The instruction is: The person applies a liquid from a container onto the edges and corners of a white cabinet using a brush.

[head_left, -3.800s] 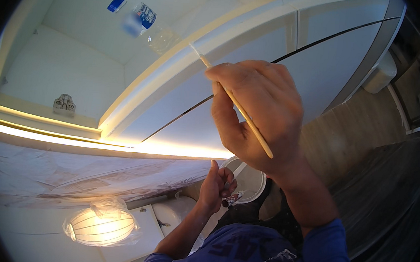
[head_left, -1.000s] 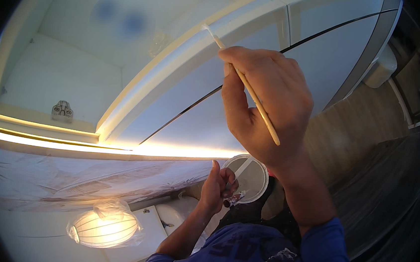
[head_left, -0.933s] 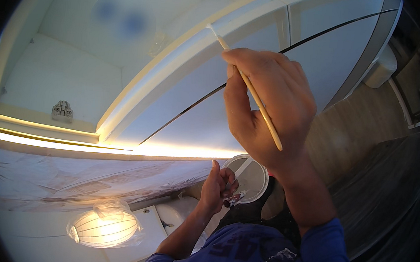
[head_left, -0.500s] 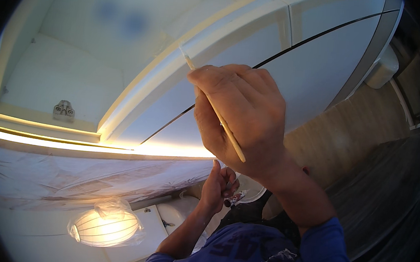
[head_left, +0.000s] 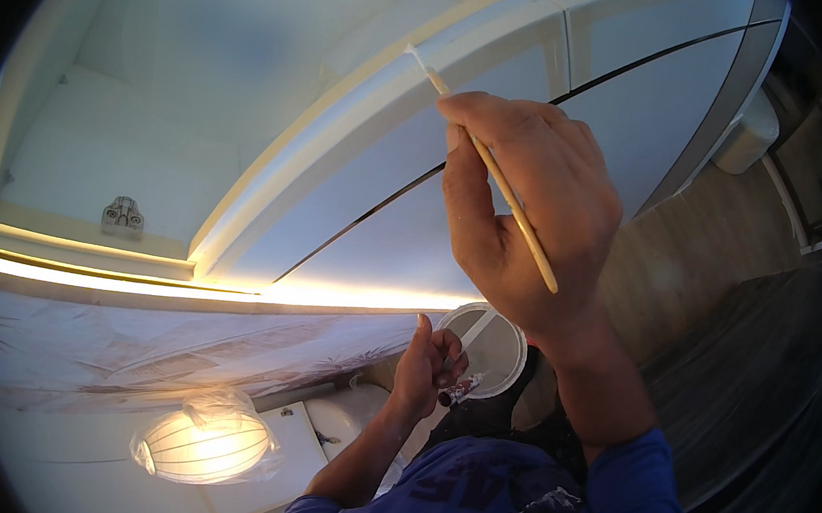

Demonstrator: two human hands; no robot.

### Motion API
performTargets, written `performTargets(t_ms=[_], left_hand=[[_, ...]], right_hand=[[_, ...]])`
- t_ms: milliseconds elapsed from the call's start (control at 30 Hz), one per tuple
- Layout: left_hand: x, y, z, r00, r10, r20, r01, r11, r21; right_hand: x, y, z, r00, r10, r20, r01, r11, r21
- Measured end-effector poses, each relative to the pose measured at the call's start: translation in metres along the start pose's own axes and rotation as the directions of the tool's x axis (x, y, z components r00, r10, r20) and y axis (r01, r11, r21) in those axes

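My right hand point(head_left: 538, 204) is closed around a thin paintbrush point(head_left: 514, 199) with a pale wooden handle. Its white-coated bristle tip point(head_left: 414, 54) meets or hovers just above the cream edge of a white curved frame point(head_left: 345, 119); which, I cannot tell. Lower down, my left hand point(head_left: 428, 364) is closed at the near-left rim of a round paint bucket point(head_left: 495, 362), thumb pointing up. A pale strip crosses the bucket. Beside the fingers is a paint-smeared cylinder point(head_left: 458, 391) with a dark end, partly hidden.
A glowing light strip point(head_left: 135, 283) runs along the frame's lower edge. Beneath it hangs clear plastic sheeting point(head_left: 159, 347). A lit, plastic-wrapped lantern lamp point(head_left: 209, 444) is at lower left. White panels point(head_left: 627, 129) rise behind my right hand; wooden floor point(head_left: 716, 234) lies to the right.
My right hand has moved up and to the right with the paintbrush, its tip travelling along the frame. More of the bucket shows now. My left hand stays in place.
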State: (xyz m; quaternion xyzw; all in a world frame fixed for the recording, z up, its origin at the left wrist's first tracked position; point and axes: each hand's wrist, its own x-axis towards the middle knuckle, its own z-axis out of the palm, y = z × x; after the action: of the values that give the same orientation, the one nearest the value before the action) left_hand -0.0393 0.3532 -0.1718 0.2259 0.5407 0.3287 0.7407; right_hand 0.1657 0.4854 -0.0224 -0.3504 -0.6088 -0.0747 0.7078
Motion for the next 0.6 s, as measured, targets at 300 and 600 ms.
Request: performTargets(t_ms=[300,600], left_hand=[[-0.006,0.004,0.013,0.995,0.018,-0.095,-0.018,1.000,-0.002],[-0.007,0.007,0.021,0.985,0.056,-0.164,-0.050,0.998,0.041]], right_hand=[[-0.014,-0.022,0.023,0.998,-0.019,0.067,0.014,0.996,0.083],[-0.016,-0.034,0.008,0.987,0.035,0.159,-0.066,0.978,0.198]])
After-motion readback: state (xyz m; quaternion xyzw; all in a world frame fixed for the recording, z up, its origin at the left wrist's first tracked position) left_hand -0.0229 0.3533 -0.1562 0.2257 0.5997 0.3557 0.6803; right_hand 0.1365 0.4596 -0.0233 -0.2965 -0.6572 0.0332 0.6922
